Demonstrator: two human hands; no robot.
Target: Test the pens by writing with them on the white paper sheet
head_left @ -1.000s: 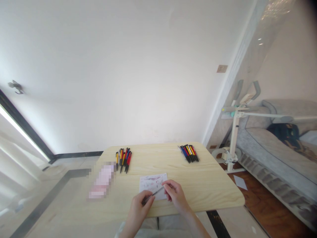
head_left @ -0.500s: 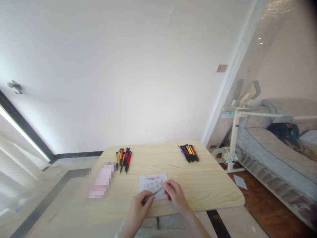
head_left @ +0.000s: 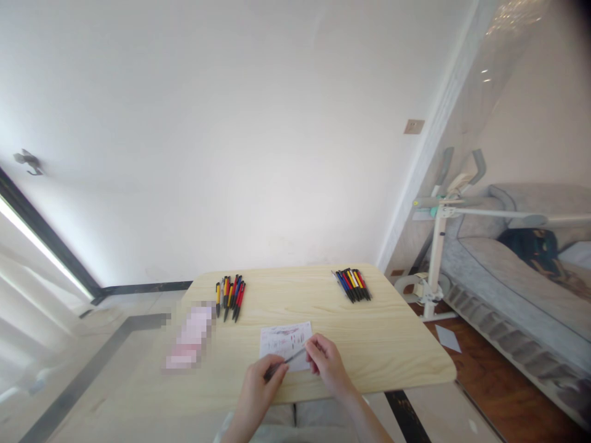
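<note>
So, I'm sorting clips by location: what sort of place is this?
Probably a home's living room: a sofa and an exercise machine stand on the right, and a curtain hangs on the left.

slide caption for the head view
Hands hold a slim pen over a marked sheet; two pen groups lie beyond.

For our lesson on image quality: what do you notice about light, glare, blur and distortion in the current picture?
Head view: wall paler mid-height than along its top; head view: glints at upper right, the corner itself dark; head view: blocky pixels over a pinkish patch; head view: paper marks too soft to read.
</note>
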